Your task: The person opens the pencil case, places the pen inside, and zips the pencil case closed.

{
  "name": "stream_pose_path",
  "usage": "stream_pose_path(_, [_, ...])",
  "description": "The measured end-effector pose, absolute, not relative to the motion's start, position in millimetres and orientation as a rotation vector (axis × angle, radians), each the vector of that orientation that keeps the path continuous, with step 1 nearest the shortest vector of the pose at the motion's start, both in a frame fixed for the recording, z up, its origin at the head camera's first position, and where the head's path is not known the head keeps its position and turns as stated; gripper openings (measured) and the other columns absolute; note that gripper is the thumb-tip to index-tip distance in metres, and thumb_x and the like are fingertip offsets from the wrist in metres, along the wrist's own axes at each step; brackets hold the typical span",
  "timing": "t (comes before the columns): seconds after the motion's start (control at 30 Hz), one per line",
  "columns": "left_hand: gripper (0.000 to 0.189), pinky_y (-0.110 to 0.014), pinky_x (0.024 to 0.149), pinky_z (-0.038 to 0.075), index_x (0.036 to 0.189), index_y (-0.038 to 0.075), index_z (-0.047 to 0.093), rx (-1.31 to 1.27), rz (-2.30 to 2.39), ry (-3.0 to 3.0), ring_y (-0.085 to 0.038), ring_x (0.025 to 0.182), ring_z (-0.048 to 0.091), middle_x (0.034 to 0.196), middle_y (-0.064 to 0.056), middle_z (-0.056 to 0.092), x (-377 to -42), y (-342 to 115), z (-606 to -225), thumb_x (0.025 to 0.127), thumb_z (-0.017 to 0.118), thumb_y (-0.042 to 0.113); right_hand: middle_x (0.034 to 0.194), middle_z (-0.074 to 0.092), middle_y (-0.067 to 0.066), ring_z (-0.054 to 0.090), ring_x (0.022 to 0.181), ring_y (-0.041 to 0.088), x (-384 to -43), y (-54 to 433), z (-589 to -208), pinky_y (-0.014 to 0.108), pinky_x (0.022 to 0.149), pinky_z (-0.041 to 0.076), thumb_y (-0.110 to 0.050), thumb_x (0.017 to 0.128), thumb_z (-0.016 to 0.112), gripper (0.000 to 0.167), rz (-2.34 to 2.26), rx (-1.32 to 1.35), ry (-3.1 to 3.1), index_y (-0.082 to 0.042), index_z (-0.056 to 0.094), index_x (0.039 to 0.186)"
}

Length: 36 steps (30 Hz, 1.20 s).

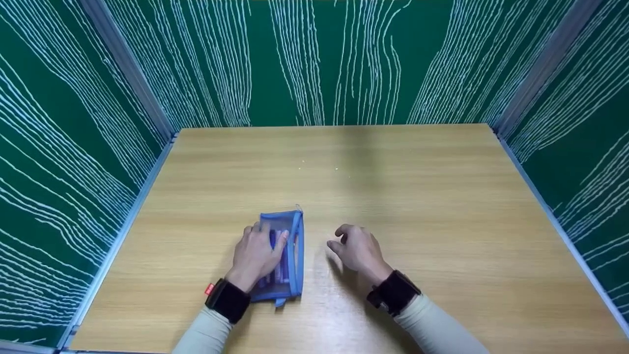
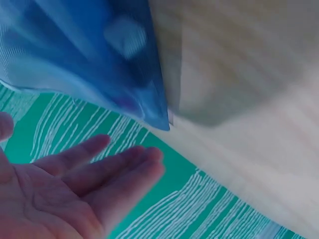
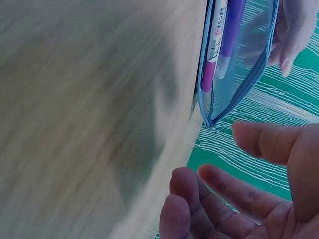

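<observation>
A blue mesh pencil case [image 1: 296, 255] lies on the table with its zip side toward the right and its zip gaping. Through the mesh and opening show purple pens; in the right wrist view a white pen with a purple end [image 3: 215, 45] and a purple pen [image 3: 232, 35] are plain. My left hand [image 1: 256, 251] is over the case's left side. Its fingers look extended in the left wrist view, near the blue mesh [image 2: 89, 55]; whether they touch it I cannot tell. To the right of the case, my right hand [image 1: 357, 246] is loosely bent and holds nothing.
The wooden table [image 1: 393, 172] is bounded by green panels [image 1: 334, 64] with white wavy lines at the back and both sides. A few tiny pale specks [image 1: 336, 169] dot the tabletop beyond the case. Dark bands [image 1: 394, 293] wrap both wrists.
</observation>
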<state>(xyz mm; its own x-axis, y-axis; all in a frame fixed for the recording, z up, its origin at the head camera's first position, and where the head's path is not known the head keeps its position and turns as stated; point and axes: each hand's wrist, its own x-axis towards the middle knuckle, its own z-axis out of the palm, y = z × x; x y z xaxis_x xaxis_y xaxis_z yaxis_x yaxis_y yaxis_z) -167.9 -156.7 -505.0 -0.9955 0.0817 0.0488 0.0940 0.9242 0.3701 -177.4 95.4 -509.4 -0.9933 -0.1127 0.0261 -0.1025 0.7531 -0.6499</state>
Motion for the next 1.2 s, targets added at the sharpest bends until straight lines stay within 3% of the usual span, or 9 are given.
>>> stream_pose_path(0.17, [0.072, -0.054, 0.111, 0.040, 0.144, -0.008, 0.051, -0.260, -0.626, -3.014, -0.046, 0.137, 0.046, 0.146, -0.031, 0.050, -184.8, -158.4, -499.7, 0.105, 0.044, 0.052, 0.088, 0.070, 0.003, 0.066, 0.079, 0.020, -173.4, 93.4, -507.9, 0.041, 0.072, 0.053, -0.028, 0.087, 0.081, 0.029, -1.099, -0.214, 2.932, -0.007, 0.076, 0.106])
stream_pose_path(0.5, [0.056, -0.052, 0.117, 0.034, 0.145, -0.006, 0.050, -0.419, -0.716, -3.038, -0.044, 0.142, 0.042, 0.151, -0.029, 0.046, -218.7, -159.1, -495.4, 0.109, 0.044, 0.036, 0.087, 0.070, 0.004, 0.066, 0.078, 0.019, -171.6, 91.9, -508.5, 0.040, 0.071, 0.052, -0.027, 0.087, 0.081, 0.029, -1.128, -0.262, 2.942, -0.006, 0.075, 0.106])
stream_pose_path(0.77, [0.047, -0.050, 0.117, 0.034, 0.139, -0.004, 0.058, -0.604, -0.743, -3.017, -0.041, 0.139, 0.046, 0.144, -0.024, 0.055, -241.9, -163.1, -507.5, 0.109, 0.049, 0.031, 0.090, 0.072, 0.006, 0.067, 0.081, 0.020, -170.8, 90.1, -507.5, 0.041, 0.073, 0.053, -0.028, 0.088, 0.081, 0.030, -1.122, -0.255, 2.913, -0.006, 0.075, 0.108])
stream_pose_path(1.2, [0.040, -0.054, 0.112, 0.034, 0.136, 0.000, 0.062, -0.633, -0.812, -3.052, -0.038, 0.127, 0.050, 0.133, -0.018, 0.062, -258.4, -159.9, -522.8, 0.107, 0.053, 0.026, 0.086, 0.070, 0.002, 0.064, 0.076, 0.017, -172.9, 85.5, -505.2, 0.039, 0.071, 0.052, -0.030, 0.089, 0.080, 0.031, -1.106, -0.263, 2.906, -0.007, 0.075, 0.109])
